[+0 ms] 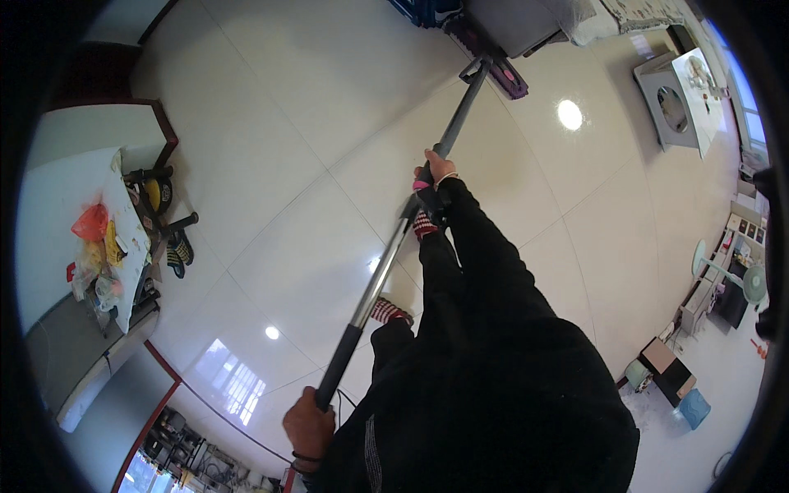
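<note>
A long flat mop [374, 289] with a silver-and-dark handle runs diagonally from the lower left to the top of the view. My left hand [311, 423] is wrapped round the black grip at its near end. Farther up, my right hand [438, 167] is closed round the dark shaft, close to a pink band. The wide mop head [500, 66], dark with a purple fringe, lies on the pale tiled floor [304, 107]. It rests right alongside a grey piece of furniture [514, 23]. My feet in red-and-white striped slippers [389, 311] stand beside the handle.
At the left is a white table [67, 193] bearing plastic bags, with dark slippers [178, 253] on the floor beside it. A grey-and-white cabinet [659, 105] with a round opening stands at the upper right. A pale green fan [752, 283] and boxes [662, 361] lie farther right.
</note>
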`<state>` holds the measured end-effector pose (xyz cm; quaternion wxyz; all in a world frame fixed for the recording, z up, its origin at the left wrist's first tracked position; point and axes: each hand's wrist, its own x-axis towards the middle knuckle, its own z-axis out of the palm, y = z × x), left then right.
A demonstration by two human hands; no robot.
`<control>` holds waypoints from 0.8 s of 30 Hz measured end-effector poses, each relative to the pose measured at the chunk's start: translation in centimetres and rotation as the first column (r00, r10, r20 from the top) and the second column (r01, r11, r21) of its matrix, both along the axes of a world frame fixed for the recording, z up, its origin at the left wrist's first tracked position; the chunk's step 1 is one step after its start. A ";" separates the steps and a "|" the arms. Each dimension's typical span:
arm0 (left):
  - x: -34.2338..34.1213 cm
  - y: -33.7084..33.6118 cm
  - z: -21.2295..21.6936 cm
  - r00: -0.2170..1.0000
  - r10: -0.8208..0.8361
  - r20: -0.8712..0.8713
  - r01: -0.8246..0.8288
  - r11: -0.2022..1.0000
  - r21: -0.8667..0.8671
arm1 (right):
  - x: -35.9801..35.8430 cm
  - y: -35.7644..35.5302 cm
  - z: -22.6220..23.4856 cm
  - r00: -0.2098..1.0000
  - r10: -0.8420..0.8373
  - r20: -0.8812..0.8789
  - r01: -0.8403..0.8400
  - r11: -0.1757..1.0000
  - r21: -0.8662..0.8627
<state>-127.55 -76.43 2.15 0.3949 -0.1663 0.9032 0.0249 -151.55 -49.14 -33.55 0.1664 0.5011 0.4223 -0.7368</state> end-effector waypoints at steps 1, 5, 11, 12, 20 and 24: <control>1.2 -0.9 -0.7 0.996 0.029 0.080 -0.033 0.999 0.041 | 1.0 -0.4 -0.6 0.997 0.071 0.017 -0.073 0.994 0.081; 9.5 -7.5 -1.8 0.999 0.039 -0.030 -0.036 0.996 0.085 | 7.8 -5.7 -3.2 0.984 0.179 -0.003 -0.179 0.983 0.049; 28.3 -25.5 -0.4 0.988 0.101 -0.120 -0.108 0.993 -0.056 | 26.7 -25.4 -8.3 0.883 0.468 -0.016 -0.469 0.882 -0.046; 31.9 -28.9 0.5 0.980 0.093 -0.178 -0.108 0.991 -0.079 | 30.4 -29.1 -8.1 0.873 0.487 -0.028 -0.485 0.859 -0.166; 51.2 -49.6 10.1 0.975 0.224 0.010 -0.192 0.857 -0.477 | 43.6 -45.1 8.3 0.809 0.552 0.203 -0.365 0.741 -0.563; 46.5 -49.4 10.6 0.950 0.300 0.089 -0.207 0.815 -0.541 | 40.0 -42.3 10.5 0.895 0.415 0.163 -0.302 0.833 -0.465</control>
